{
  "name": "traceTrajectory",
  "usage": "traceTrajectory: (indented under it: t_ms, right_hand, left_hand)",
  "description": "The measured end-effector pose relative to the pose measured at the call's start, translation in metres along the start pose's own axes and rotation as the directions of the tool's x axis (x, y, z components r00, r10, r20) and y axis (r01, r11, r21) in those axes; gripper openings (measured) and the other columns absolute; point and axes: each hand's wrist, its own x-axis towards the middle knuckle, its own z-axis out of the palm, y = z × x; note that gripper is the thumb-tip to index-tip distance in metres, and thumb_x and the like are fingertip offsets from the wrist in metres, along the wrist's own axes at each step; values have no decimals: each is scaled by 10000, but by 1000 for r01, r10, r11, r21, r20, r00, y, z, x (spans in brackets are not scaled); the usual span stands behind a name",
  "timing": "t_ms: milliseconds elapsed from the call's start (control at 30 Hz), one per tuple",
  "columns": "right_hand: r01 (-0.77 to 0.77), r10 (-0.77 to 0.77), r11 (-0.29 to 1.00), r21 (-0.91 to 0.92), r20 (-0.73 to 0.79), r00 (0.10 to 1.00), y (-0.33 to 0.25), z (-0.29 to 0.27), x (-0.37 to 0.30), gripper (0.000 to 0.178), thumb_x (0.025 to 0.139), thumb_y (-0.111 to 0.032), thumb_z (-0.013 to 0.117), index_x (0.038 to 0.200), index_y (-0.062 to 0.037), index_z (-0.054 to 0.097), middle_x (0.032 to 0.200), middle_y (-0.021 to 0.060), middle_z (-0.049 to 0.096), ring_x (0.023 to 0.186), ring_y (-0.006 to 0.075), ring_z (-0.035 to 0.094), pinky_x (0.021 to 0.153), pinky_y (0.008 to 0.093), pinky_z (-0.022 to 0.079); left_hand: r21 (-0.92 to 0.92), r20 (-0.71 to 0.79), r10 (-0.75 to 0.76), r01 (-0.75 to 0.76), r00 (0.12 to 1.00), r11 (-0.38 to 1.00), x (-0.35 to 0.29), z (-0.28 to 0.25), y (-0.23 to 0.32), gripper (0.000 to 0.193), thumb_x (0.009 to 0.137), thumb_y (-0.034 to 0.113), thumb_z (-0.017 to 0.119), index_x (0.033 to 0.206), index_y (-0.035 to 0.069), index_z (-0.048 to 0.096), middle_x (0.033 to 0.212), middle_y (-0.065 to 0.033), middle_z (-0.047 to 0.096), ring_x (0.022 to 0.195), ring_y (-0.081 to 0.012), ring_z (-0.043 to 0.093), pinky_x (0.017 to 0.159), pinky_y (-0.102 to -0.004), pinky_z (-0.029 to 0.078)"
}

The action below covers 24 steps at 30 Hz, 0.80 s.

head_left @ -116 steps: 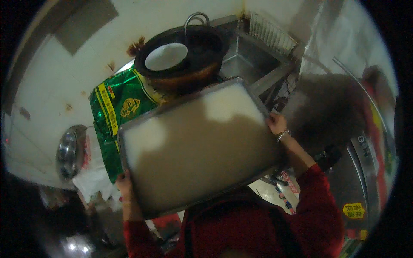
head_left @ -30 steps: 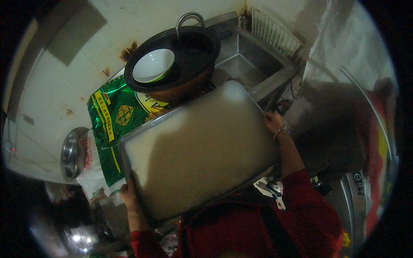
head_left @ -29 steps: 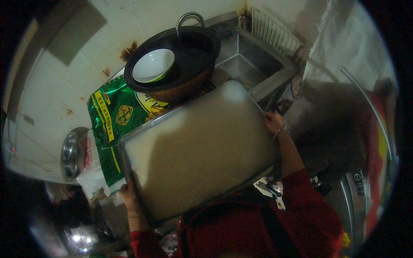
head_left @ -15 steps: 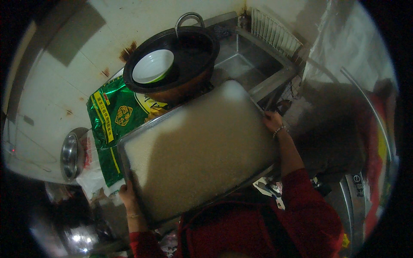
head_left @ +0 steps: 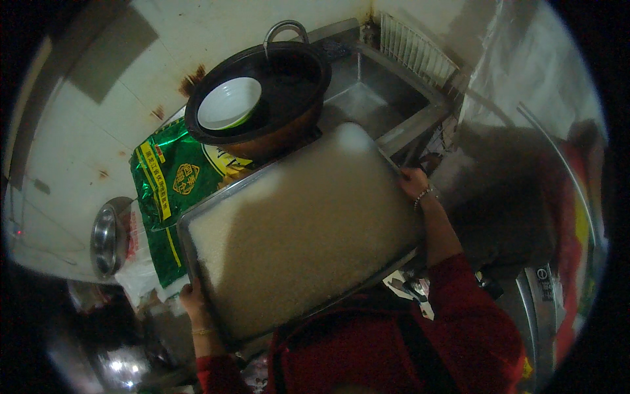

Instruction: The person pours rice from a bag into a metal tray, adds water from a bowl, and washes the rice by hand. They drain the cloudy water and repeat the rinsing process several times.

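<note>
Nearest the viewer, at the lower edge of the frame, a red top (head_left: 328,351) with dark straps covers the torso, and its sleeves run up to both hands. The left hand (head_left: 193,299), at lower left, is closed on the left edge of a tray (head_left: 246,180), fingers curled at the rim. The right hand (head_left: 413,184), right of center, is closed on the opposite edge and wears a beaded bracelet (head_left: 423,196) at the wrist. The tray occupies the center of the frame, slanted up toward the right, and carries a broad layer of pale grain (head_left: 295,230) (a shadow darkens most of it). Whether anything supports the tray from below cannot be told. Beyond its left edge lie a white plastic bag (head_left: 141,279) and a shiny green bag (head_left: 161,190) with yellow stripes; a steel bowl (head_left: 105,240) is at far left. Beyond the tray's upper edge is a large dark pan (head_left: 282,141), with a white bowl (head_left: 226,102) inside, toward its left. A curved metal tube (head_left: 289,27) arches at the pan's far rim. At upper right are a metal sink (head_left: 410,132) and, behind it, a white rack (head_left: 417,52). A stained wall (head_left: 144,131) fills the upper left.
</note>
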Motion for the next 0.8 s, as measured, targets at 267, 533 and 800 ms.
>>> traceTrajectory:
  t_ms: [267, 533, 800]
  right_hand:
    - [30, -32, 999, -37, -49, 998, 2, 2, 3, 375, 719, -219, 614, 1062, -67, 627, 801, 144, 649, 731, 297, 623, 675, 378, 502]
    - [39, -26, 991, 128, -97, 995, -10, -7, 0, 264, 700, -247, 631, 841, -24, 626, 758, 201, 602, 704, 345, 601, 633, 387, 464]
    - [94, -93, 996, 1, -127, 988, 0, 3, 9, 305, 699, -231, 592, 943, -59, 656, 822, 162, 642, 736, 318, 626, 658, 412, 496]
  left_hand:
    - [149, -25, 59, -55, 998, 987, 3, -2, 2, 410, 792, 329, 643, 690, -64, 583, 597, -143, 567, 578, -164, 462, 545, -362, 402]
    - [104, -8, 63, -62, 998, 993, -5, -3, 9, 407, 795, 331, 640, 667, -51, 582, 600, -110, 563, 573, -150, 447, 535, -353, 389]
    - [304, 29, 286, -281, 958, 910, -4, -7, 4, 504, 805, 407, 611, 583, -41, 544, 513, -99, 494, 531, -184, 404, 513, -375, 356]
